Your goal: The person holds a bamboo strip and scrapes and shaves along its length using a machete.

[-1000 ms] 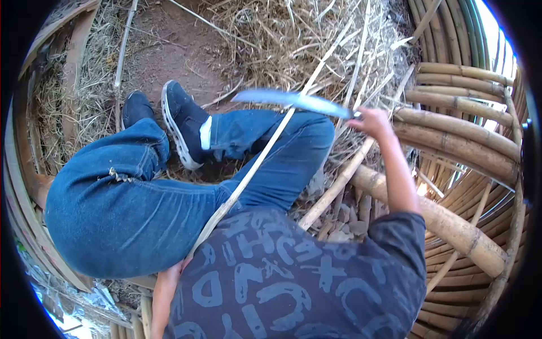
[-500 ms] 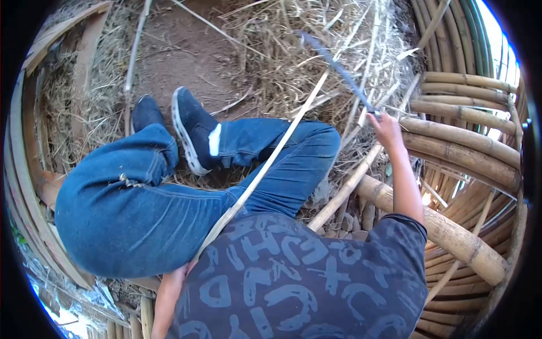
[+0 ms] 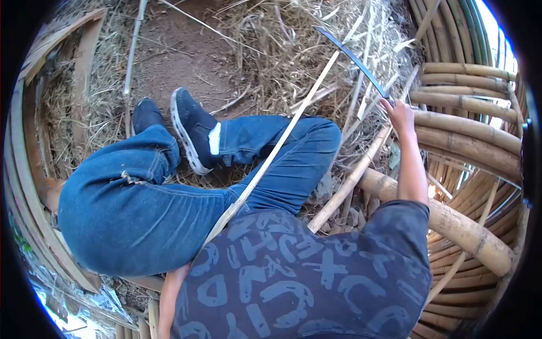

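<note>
My right hand (image 3: 400,114) is closed round the handle of a long, slightly curved knife (image 3: 357,61). Its dark blade points away and to the left, crossing the far end of a pale bamboo strip (image 3: 276,148) in view; I cannot tell whether they touch. The strip runs from between my shirt and thigh, across my bent leg in jeans (image 3: 293,164). My left forearm (image 3: 167,302) reaches in beside the strip's near end, but shirt and thigh hide the fingers of my left hand.
Straw and shavings (image 3: 305,62) cover the ground beyond my legs, around a patch of bare soil (image 3: 180,62). A thick bamboo pole (image 3: 463,229) and a curved bamboo wall (image 3: 468,135) are at the right. A wooden frame (image 3: 84,73) stands at the left.
My right hand has moved slightly right and away from me, carrying the knife with it. The bamboo strip has barely shifted, and my legs stay in place.
</note>
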`<action>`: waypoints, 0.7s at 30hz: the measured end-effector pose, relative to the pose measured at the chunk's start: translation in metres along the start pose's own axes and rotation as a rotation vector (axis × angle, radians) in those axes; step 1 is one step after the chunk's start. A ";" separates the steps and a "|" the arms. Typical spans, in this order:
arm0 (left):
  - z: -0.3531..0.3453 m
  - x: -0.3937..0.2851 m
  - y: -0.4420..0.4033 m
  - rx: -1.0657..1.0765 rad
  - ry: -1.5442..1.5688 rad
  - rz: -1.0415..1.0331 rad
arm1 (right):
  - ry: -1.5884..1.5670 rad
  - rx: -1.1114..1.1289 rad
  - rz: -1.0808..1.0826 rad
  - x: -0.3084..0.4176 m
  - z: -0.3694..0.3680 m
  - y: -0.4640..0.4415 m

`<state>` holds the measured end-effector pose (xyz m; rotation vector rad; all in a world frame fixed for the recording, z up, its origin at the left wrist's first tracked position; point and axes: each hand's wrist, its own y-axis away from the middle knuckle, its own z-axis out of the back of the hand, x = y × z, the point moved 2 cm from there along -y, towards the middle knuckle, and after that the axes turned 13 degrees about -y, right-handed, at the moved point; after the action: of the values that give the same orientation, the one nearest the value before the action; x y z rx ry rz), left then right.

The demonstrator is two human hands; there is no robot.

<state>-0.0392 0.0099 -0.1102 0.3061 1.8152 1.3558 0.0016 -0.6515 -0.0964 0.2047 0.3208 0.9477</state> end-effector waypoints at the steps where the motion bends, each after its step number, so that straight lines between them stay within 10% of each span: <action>1: -0.001 0.002 0.000 -0.004 0.005 -0.002 | -0.002 -0.014 0.015 0.011 0.006 0.001; 5: -0.001 0.005 0.001 0.001 -0.004 0.003 | 0.086 0.094 0.315 0.025 0.015 0.018; 9: -0.004 0.001 -0.005 -0.009 0.009 -0.001 | -0.136 -0.028 0.003 -0.011 0.018 0.002; 21: 0.003 0.017 0.037 0.162 0.155 0.258 | -0.104 0.087 0.572 0.109 -0.014 0.058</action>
<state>-0.0576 0.0362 -0.0859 0.5509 2.0763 1.4421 0.0111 -0.5287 -0.1112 0.4388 0.2091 1.4827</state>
